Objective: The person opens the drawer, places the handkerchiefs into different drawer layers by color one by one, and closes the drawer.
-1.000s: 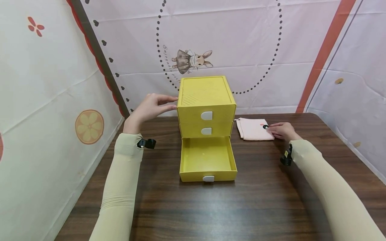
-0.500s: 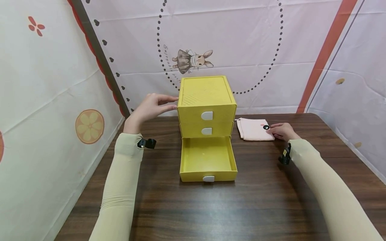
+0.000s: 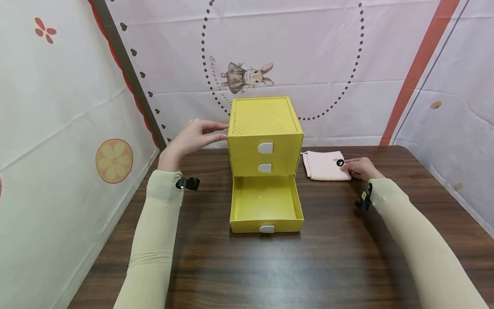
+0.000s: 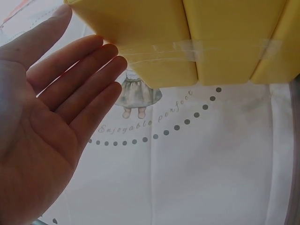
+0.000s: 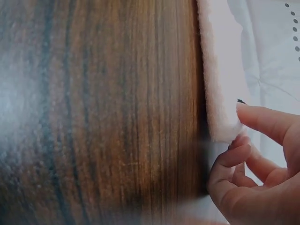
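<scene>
A yellow drawer unit [image 3: 266, 116] stands on the table, its bottom drawer [image 3: 266, 201] pulled out with nothing inside. My left hand [image 3: 194, 136] reaches to the unit's upper left side, fingers straight. In the left wrist view, the thumb of that hand [image 4: 56, 108] touches the edge of the yellow unit [image 4: 136, 33]. To the right of the unit lies a folded pale pink towel [image 3: 322, 166] with a small black round mark. My right hand [image 3: 362, 167] pinches the towel's near right corner. Up close, the thumb is above the towel [image 5: 220, 70] and the curled fingers are below.
The dark wooden table [image 3: 266, 270] carries the unit and the towel. Behind it hangs a printed cloth backdrop [image 3: 316, 51] with a rabbit figure [image 3: 247, 78]. Another cloth wall [image 3: 69, 94] rises at the left. Clear tape [image 4: 197, 50] runs across the unit's side.
My right wrist has shifted slightly left, the fingers staying at the towel's corner. The left hand, drawer unit and towel look almost unmoved.
</scene>
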Tool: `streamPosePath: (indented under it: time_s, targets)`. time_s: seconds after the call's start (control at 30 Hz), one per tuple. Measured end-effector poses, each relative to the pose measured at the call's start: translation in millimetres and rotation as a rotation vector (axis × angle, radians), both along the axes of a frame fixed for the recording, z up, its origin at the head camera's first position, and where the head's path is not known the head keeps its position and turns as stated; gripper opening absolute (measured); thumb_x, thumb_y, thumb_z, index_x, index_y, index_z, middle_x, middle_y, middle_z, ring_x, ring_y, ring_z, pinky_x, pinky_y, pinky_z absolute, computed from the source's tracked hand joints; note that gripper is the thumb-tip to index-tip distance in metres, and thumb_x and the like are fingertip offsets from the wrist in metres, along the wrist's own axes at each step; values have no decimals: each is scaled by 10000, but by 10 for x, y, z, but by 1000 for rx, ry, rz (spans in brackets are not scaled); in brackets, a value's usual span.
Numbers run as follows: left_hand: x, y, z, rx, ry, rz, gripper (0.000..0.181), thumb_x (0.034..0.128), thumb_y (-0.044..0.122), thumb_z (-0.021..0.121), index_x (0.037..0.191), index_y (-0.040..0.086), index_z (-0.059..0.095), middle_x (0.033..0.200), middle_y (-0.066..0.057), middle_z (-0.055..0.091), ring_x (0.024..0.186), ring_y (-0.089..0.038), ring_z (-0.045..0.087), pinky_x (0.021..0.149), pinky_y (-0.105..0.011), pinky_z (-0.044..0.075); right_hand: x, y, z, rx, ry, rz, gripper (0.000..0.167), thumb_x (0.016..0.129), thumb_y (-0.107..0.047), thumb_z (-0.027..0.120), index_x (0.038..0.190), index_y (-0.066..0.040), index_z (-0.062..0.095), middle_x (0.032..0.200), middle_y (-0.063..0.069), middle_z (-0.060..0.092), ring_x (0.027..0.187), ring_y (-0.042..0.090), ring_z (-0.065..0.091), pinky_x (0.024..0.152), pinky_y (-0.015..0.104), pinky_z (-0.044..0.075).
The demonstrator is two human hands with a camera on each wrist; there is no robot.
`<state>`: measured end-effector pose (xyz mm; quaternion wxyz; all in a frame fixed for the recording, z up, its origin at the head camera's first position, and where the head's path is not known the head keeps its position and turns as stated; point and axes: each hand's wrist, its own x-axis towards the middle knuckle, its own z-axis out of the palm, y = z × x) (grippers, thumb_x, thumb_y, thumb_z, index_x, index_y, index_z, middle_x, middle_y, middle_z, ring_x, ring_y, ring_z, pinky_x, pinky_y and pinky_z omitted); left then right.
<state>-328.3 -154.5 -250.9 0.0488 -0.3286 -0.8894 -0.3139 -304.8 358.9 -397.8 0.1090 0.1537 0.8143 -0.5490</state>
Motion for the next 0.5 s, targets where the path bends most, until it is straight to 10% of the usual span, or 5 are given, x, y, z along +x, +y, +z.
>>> streamPosePath:
  time_s: [0.5]
  targets:
    - [0, 0, 5, -1, 2, 0, 464, 851, 491, 652, 1236, 230, 651, 1216, -2, 658, 1055, -121, 640, 882, -354, 525, -11, -40, 14, 76, 16, 42, 607, 907, -239, 635, 1371, 85, 415, 647, -171, 473, 562, -18, 436, 563, 153, 429]
